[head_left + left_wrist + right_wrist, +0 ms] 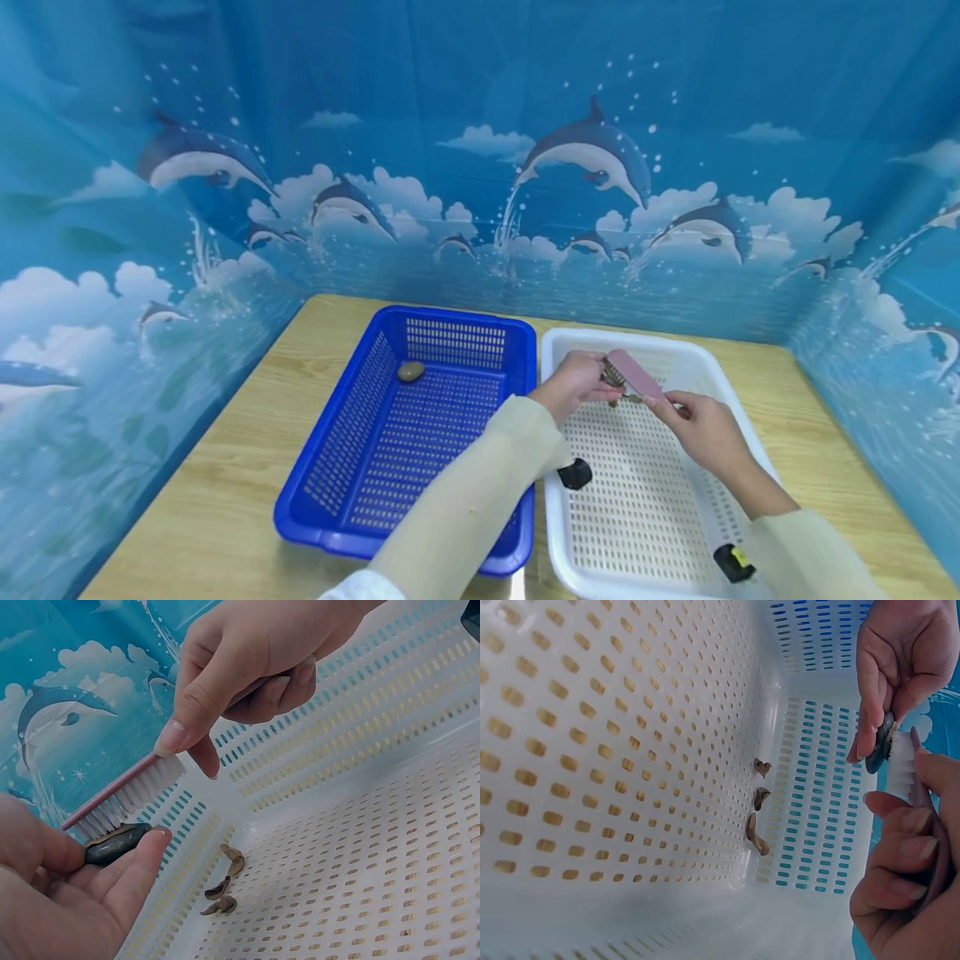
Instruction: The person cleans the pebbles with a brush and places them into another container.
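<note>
Over the far part of the white basket [555, 533], my left hand [573, 385] pinches a smooth, dark oval stone [118, 845] between thumb and fingers. A brownish layer covers the stone's upper side. My right hand [703, 429] grips a pink brush [633, 372] by its handle, the thumb along its back. Its white bristles [127, 799] face down and touch the brown layer. In the right wrist view, the brush [922, 795] and stone [881, 742] meet at the right. Below the hands, several shriveled brown pieces [232, 859] lie on the basket floor.
To the left stands a blue basket [322, 450] with one tan stone [411, 371] at its far left corner. Both baskets sit side by side on a wooden table [225, 467]. A dolphin-print curtain [450, 125] encloses the table's back and sides.
</note>
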A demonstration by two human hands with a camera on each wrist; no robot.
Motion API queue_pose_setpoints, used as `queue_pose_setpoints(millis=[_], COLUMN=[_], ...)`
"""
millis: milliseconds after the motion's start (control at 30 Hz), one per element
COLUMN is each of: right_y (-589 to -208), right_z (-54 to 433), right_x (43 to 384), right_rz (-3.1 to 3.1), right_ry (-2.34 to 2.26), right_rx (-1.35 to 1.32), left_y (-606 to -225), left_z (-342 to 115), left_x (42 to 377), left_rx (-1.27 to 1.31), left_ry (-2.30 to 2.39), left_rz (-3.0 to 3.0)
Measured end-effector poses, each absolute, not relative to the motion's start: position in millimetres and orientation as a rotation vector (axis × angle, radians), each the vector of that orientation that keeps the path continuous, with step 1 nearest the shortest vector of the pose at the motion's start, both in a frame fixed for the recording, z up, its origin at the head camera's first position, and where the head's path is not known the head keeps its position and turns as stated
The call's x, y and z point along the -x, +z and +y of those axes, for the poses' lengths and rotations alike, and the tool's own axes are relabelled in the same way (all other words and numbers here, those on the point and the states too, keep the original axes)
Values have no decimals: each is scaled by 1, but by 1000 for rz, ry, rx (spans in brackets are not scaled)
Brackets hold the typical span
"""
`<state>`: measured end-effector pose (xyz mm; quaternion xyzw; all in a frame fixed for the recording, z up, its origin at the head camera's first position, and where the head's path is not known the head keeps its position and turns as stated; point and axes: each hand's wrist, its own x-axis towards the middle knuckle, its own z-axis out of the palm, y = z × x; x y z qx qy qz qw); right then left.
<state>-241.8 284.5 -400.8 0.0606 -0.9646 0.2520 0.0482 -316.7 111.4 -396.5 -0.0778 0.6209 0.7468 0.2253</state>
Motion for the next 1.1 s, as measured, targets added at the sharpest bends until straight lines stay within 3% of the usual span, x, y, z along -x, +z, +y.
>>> queue_pose_setpoints(millis=[533, 1100], right_y=[-398, -398], right_z=[284, 284], right_x=[241, 242], right_rz=[-2974, -2997], right_ry=[734, 779], right_rx=[-127, -70], left_y=[-401, -399], left_z=[110, 111], left_x=[315, 319], left_rx=[60, 251], left_ry=[1929, 2181], left_rz=[1753, 1605])
